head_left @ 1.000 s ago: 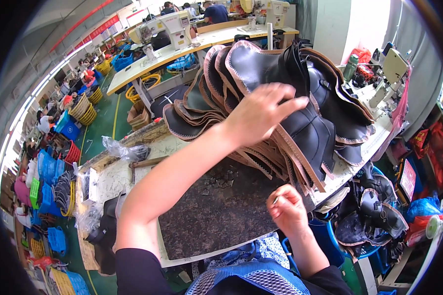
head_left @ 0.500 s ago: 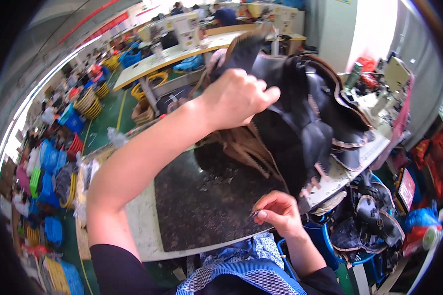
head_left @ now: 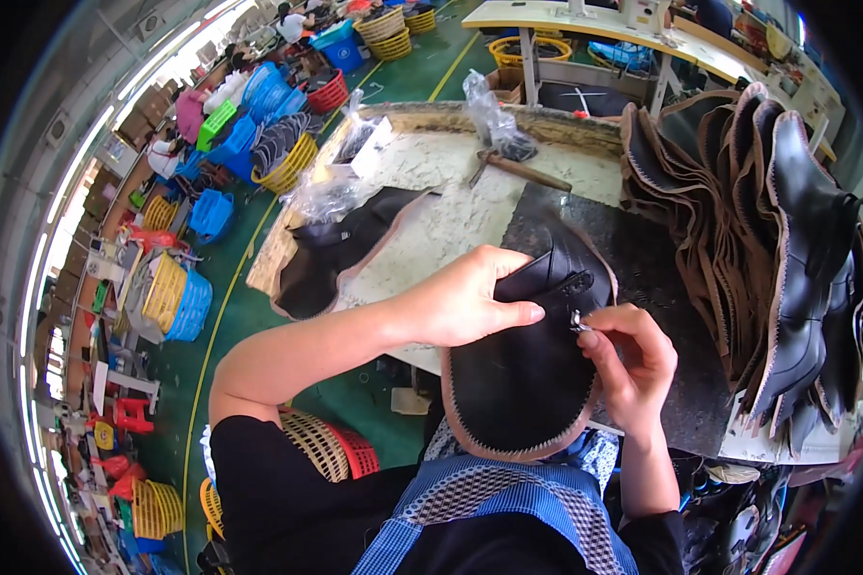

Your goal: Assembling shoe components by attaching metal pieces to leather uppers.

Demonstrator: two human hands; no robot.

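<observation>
A black leather shoe upper (head_left: 523,393) with a brown zigzag-cut edge lies in front of me, its rounded end toward my body. My left hand (head_left: 465,297) grips it from the left, thumb on top and fingers underneath. Pinched between the thumb and forefinger of my right hand (head_left: 633,359) is a small shiny metal piece (head_left: 577,322), right at the upper's dark strap. Whether it is a buckle cannot be made out. Part of the upper rests over a dark work mat (head_left: 676,407).
Stacked black uppers (head_left: 801,287) fill the table's right side. A hammer (head_left: 527,172) and a clear plastic bag (head_left: 497,125) lie at the back. Another black upper (head_left: 355,240) sits on the left of the white tabletop (head_left: 427,177). Baskets (head_left: 288,163) stand on the floor beyond.
My left hand has come back from the pile at the far right and now holds one upper before me. The right hand has brought its small piece up to it. My view has turned left.
</observation>
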